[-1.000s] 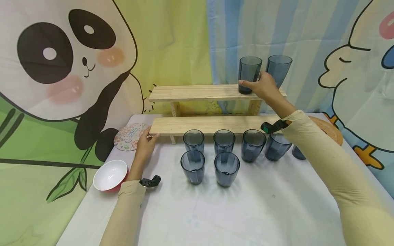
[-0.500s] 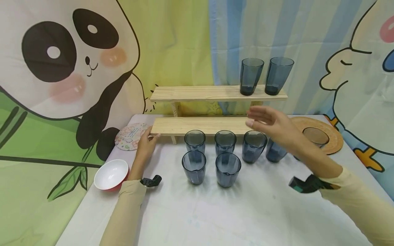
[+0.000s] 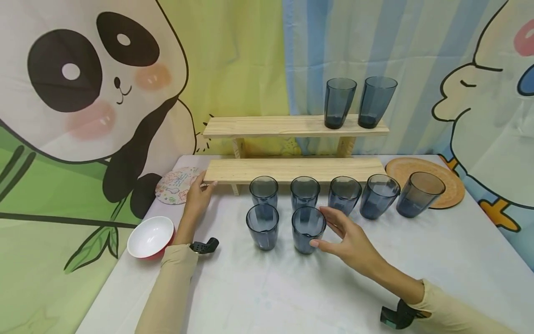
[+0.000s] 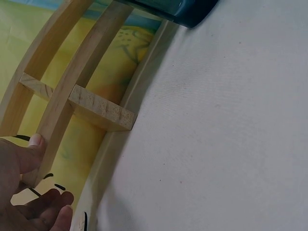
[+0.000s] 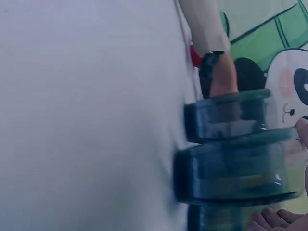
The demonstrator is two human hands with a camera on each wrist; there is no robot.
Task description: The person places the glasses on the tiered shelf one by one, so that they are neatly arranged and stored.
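My left hand [image 3: 197,199] grips the left end of a two-tier wooden shelf [image 3: 292,170]; in the left wrist view the thumb [image 4: 34,144] lies against the board's edge, with the other fingers beyond its end. My right hand [image 3: 352,246] is at the right side of a blue-tinted drinking glass [image 3: 305,232] in the front row. Its thumb and fingers are spread about this glass; firm contact cannot be told. Another glass [image 3: 263,229] stands to its left. Two glasses, a left one [image 3: 339,104] and a right one [image 3: 377,103], stand upright on the upper board's right end.
Behind the front pair, several more glasses [image 3: 305,190] stand in a row before the lower board. A round woven mat [image 3: 452,188] lies at the right. To the left are a white-lined red bowl [image 3: 150,237] and a floral round mat [image 3: 175,185]. Printed curtains hang behind.
My right hand has let go of the left glass on the upper board and come down to the front right glass on the table. The left hand stays on the shelf.
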